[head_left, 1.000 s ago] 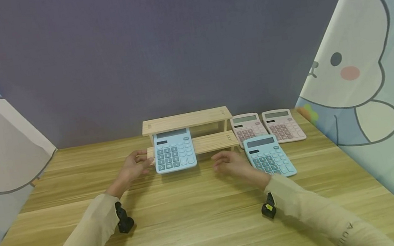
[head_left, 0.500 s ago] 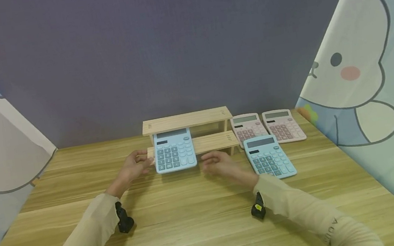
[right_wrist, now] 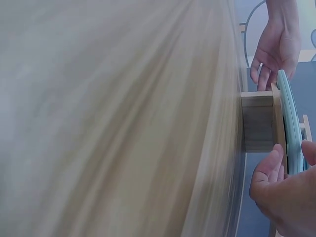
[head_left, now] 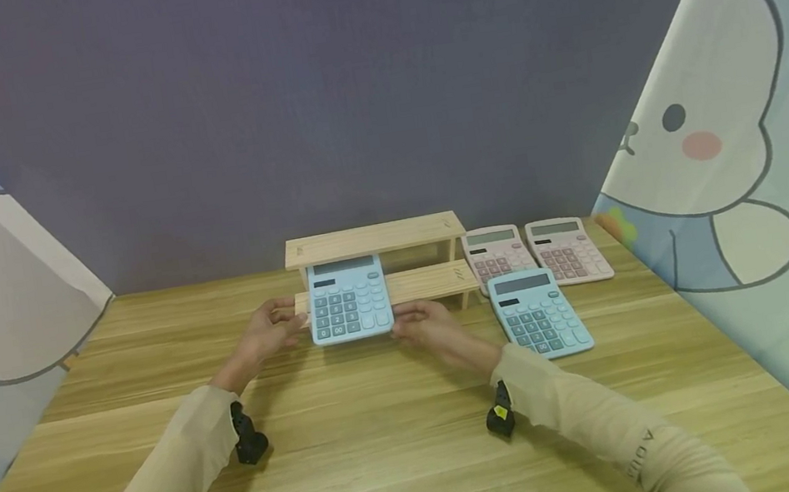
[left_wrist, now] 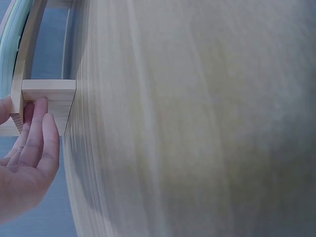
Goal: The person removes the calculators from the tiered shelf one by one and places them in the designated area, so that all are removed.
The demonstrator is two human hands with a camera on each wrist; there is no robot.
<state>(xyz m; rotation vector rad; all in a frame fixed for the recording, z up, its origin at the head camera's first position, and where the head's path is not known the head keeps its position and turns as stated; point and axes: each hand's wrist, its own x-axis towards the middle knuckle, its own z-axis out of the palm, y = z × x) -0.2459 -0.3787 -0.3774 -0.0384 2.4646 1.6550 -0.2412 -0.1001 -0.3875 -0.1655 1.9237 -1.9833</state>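
A light blue calculator (head_left: 349, 303) leans on the lower board of a small two-tier wooden shelf (head_left: 374, 240), its top edge under the upper board. At the shelf's left end my left hand (head_left: 268, 331) holds the lower board, thumb above and fingers beneath; the left wrist view shows these fingers (left_wrist: 37, 133) under the wood. My right hand (head_left: 432, 329) is at the calculator's lower right corner. In the right wrist view, its thumb (right_wrist: 309, 152) is by the calculator's face and its curled fingers (right_wrist: 269, 168) are on the underside, where contact is partly hidden.
Right of the shelf, a second light blue calculator (head_left: 540, 314) lies on the wooden table (head_left: 363, 452), in front of two pink calculators (head_left: 494, 253). A dark panel (head_left: 344, 102) stands behind, and cartoon-printed cloth (head_left: 729, 148) borders both sides.
My right hand has moved left, from beside the second blue calculator to the right corner of the one on the shelf. My left hand and the shelf have stayed in place.
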